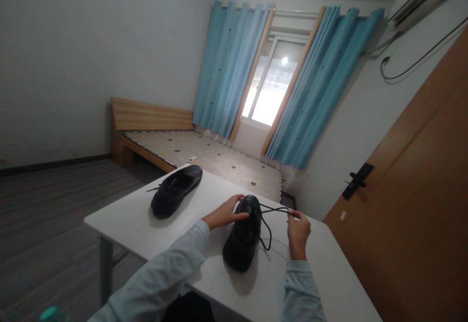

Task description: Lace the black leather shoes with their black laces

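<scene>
A black shoe stands on the white table in front of me, its toe pointing away. My left hand grips it near the front, thumb over the opening and fingers along the left side. Out to the right, my right hand pinches a black shoelace that runs taut from the shoe. Another stretch of lace hangs in a loop beside the shoe's right side. The second black shoe rests farther left on the table, untouched, with a short lace end sticking out to its left.
The white table fills the foreground. Behind it is a bed with a small white object on its mattress. A wooden door with a black handle stands at right. A green-topped item shows at bottom left.
</scene>
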A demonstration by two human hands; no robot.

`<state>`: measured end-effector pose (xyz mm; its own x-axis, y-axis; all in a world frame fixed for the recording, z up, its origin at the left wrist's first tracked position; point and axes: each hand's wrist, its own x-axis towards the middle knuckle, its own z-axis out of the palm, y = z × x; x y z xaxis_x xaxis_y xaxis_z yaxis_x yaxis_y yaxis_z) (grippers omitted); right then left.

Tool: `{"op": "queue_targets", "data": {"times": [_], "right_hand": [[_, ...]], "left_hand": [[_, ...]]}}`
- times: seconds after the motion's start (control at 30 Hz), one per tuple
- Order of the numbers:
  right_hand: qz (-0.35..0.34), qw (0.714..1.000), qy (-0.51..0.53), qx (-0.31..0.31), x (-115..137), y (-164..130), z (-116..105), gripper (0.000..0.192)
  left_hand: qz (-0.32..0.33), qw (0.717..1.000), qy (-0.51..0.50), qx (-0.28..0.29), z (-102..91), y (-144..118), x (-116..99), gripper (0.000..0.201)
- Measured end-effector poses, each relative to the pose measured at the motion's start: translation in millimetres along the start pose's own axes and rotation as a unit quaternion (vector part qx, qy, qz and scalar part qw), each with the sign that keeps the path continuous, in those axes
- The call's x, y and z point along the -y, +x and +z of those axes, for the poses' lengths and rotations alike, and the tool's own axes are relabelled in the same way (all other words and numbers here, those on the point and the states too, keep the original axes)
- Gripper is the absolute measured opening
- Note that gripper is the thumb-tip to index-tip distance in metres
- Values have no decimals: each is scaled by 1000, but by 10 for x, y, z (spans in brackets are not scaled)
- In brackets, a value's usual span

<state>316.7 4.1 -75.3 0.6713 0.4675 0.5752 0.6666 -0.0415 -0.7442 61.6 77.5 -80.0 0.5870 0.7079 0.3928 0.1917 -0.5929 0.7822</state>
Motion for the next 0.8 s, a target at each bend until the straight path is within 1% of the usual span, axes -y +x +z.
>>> {"op": "queue_targets", "data": {"times": [0.13,0.23,0.27,0.33,0.43,0.57,0.6,0.63,0.73,0.8], "right_hand": [[17,998,15,-50,86,15,-59,29],[4,995,37,-94,194,-3,-99,28],[-5,994,46,-100,232,-16,-109,28],[-25,994,57,-94,301,-48,-117,28],[-53,996,49,-49,358,-100,-94,26],[-82,994,48,52,310,-149,16,24],[-88,992,50,79,283,-159,51,26],[-96,988,52,107,255,-168,85,32],[-104,981,41,161,197,-197,165,55],[-117,976,25,183,190,-216,187,60]], "left_hand": [[2,1000,1,1,1,2,2,70],[2,1000,-1,-1,6,5,13,70],[2,1000,-1,-1,7,6,16,70],[2,1000,-1,-1,9,6,19,70],[4,1000,-1,-2,8,4,14,69],[2,1000,-4,-1,3,0,-2,67],[2,1000,-5,0,2,0,-5,67],[2,1000,-5,0,1,-1,-8,67],[1,1000,-4,-2,1,1,-12,67],[2,1000,-1,-5,2,3,-14,66]]}}
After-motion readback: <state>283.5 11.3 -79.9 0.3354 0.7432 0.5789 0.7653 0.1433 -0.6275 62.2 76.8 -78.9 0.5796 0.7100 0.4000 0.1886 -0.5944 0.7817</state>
